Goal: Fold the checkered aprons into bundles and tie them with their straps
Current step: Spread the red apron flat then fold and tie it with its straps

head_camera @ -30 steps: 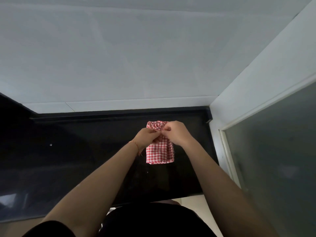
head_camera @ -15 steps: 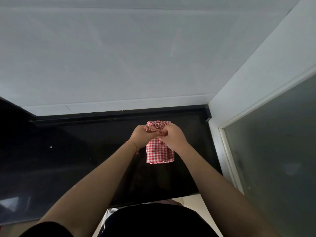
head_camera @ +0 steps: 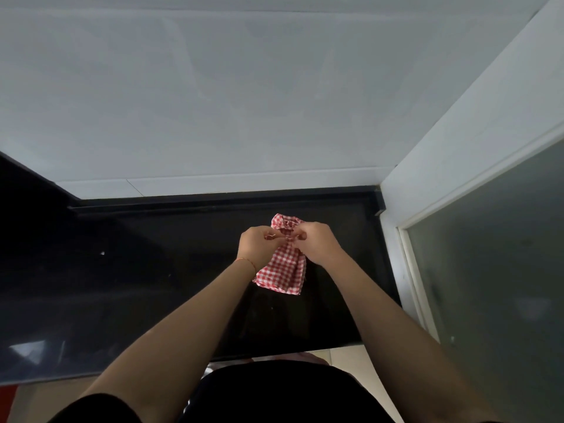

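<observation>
Both hands, left (head_camera: 258, 247) and right (head_camera: 316, 244), pinched thin straps over the folded red-and-white checkered cloth apron bundle (head_camera: 283, 270) above the glossy black countertop (head_camera: 152, 285).

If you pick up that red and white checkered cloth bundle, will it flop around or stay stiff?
The red-and-white checkered cloth bundle would probably flop: its top bunches into soft gathers above both hands. It looks light, being small folded fabric. It likely won't roll, since it lies flat on the black glossy countertop.
</observation>
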Tool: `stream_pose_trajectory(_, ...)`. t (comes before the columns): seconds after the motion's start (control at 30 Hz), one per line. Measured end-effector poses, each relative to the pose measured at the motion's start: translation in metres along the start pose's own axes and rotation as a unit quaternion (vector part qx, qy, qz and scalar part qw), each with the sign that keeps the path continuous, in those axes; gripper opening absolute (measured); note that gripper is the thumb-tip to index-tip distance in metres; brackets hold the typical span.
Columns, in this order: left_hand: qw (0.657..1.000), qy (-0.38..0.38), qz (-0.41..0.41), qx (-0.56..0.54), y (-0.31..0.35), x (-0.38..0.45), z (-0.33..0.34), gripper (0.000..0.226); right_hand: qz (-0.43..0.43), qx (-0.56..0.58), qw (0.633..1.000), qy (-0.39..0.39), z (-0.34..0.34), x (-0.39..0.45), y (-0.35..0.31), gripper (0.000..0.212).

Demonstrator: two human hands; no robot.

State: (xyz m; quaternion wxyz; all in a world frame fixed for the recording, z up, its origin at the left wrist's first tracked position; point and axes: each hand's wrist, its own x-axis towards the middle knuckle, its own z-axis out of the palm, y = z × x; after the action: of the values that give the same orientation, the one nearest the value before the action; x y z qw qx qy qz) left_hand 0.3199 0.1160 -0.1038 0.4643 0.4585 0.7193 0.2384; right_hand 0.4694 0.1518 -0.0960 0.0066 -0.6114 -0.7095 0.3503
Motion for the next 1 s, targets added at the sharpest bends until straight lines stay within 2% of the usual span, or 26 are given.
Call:
stream_pose_trajectory(0.17, 1.000, -0.005, -0.001, 0.013, -0.002, 0.000, 0.001, 0.008, 0.010, 0.050, 0.997, -0.061, -0.017, -0.008, 0.015, 0.019)
stream_pose_trajectory(0.27, 1.000, 0.004, 0.008, 0.027, -0.006, -0.001, 0.002, 0.008, 0.015, 0.076, 0.996, -0.052, -0.015, -0.009, 0.017, 0.005)
stream_pose_trajectory(0.43, 0.995, 0.039, 0.032, 0.085, -0.009, -0.006, 0.009, 0.006, 0.024, 0.105, 0.994, -0.032, -0.007, -0.015, 0.023, 0.008)
stream_pose_trajectory(0.5, 0.994, 0.073, 0.000, 0.081, -0.016, -0.008, 0.004, 0.010, 0.030, 0.111, 0.993, -0.010, -0.006, -0.020, 0.032, 0.013)
stream_pose_trajectory(0.57, 0.994, 0.082, -0.071, 0.032, -0.027, -0.007, -0.001, 0.007, 0.056, 0.113, 0.992, 0.005, -0.005, -0.025, 0.044, 0.016)
stream_pose_trajectory(0.67, 0.992, 0.054, -0.114, 0.012, -0.031, -0.007, 0.000, 0.005, 0.094, 0.106, 0.990, 0.000, -0.002, -0.032, 0.055, 0.016)
stream_pose_trajectory(0.77, 0.992, -0.020, -0.120, 0.016, -0.025, -0.006, 0.001, 0.007, 0.104, 0.073, 0.991, -0.045, 0.001, -0.034, 0.053, 0.011)
stream_pose_trajectory(0.87, 0.986, -0.088, -0.097, 0.100, -0.015, -0.004, -0.003, 0.015, 0.090, 0.044, 0.993, -0.066, 0.003, -0.032, 0.045, 0.004)
stream_pose_trajectory(1.0, 0.960, -0.122, -0.023, 0.251, 0.001, -0.001, -0.006, 0.026, 0.058, -0.086, 0.994, -0.021, 0.008, -0.029, 0.026, 0.030)
